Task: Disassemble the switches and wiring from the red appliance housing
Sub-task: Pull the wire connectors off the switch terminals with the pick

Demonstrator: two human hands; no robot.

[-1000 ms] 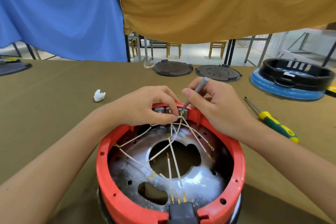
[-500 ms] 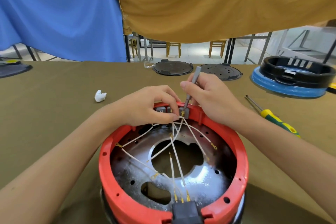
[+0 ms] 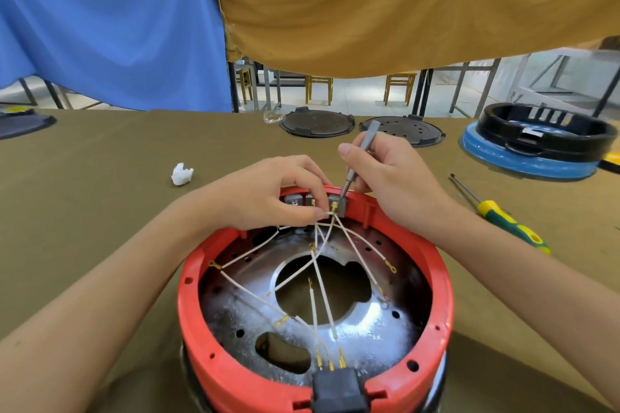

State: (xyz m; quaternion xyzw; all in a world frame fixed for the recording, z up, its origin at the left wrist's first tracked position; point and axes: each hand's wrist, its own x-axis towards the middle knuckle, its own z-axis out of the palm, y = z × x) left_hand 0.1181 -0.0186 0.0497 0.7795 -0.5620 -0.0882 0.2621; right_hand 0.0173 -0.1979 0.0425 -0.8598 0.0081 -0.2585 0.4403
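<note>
Plainly, the work sat at the far rim of the red housing [image 3: 214,362], which stood on the bench [image 3: 84,211] right in front of the person. The left hand [image 3: 268,198] pinched a bundle of white wires [image 3: 352,241] where they met a grey switch [image 3: 341,206] set into that rim. The right hand [image 3: 396,178] gripped a slim grey tool [image 3: 360,151], its tip resting on the switch just beside the pinching fingers.

To do this step well, I judged the tool should lever gently at the terminal while the left hand drew the connector straight off, pulling on the brass end and not the wire, since thin leads could tear. The tip sat close to the fingers, so a slip could nick them.

Inside the housing lay a shiny metal plate [image 3: 235,315] with a large middle opening, and wires crossed over it to ring terminals and to a black plug block [image 3: 339,386] at the near rim. Other switches [image 3: 295,201] stood in the far rim, partly hidden by the left hand. Off to the right, a black ring [image 3: 543,137] sat in a blue base [image 3: 523,164], its contents unclear.
</note>
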